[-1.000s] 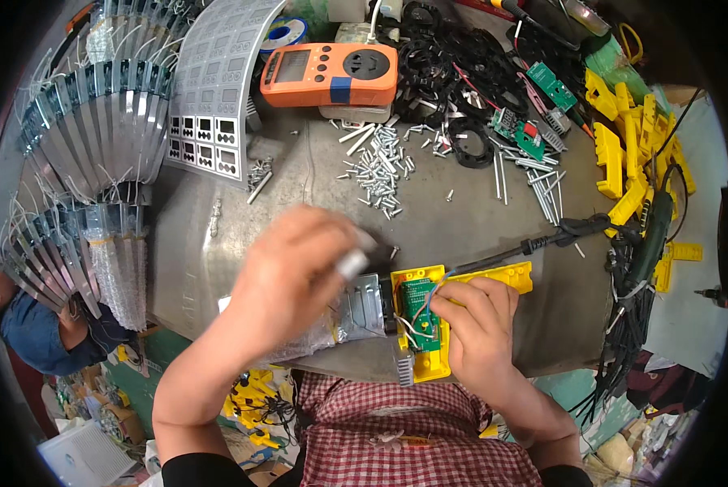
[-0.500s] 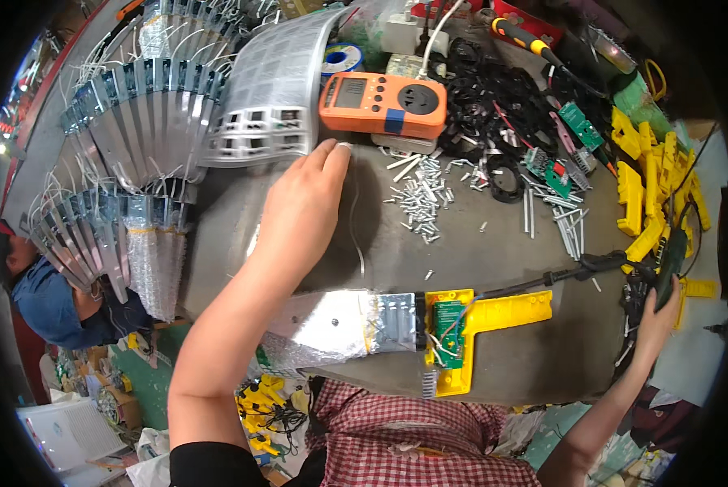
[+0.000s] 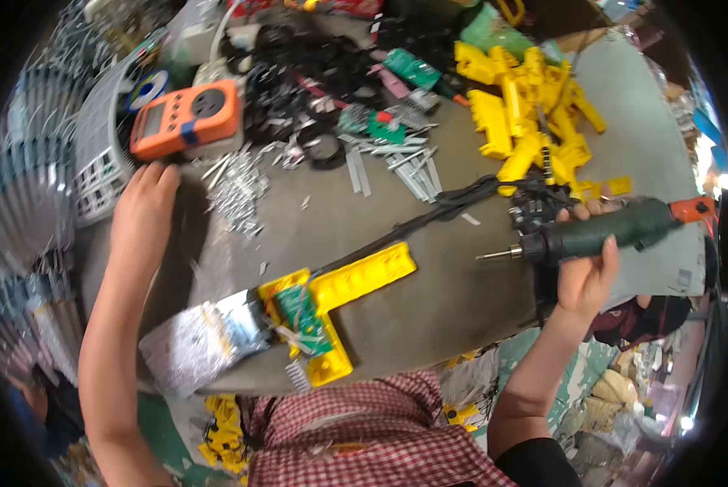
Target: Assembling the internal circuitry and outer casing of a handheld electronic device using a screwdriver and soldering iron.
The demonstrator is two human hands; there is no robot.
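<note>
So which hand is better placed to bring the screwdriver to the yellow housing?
Probably right: the right grip holds the green screwdriver, bit pointing left; the left grip is near the orange meter.

We can read no text, number or sign: the screen (image 3: 153, 120) of the orange meter (image 3: 188, 120), the patterned sheet (image 3: 100, 183), the green circuit board (image 3: 300, 312) and the pale surface's small mark (image 3: 685, 280) are too blurred or small.
</note>
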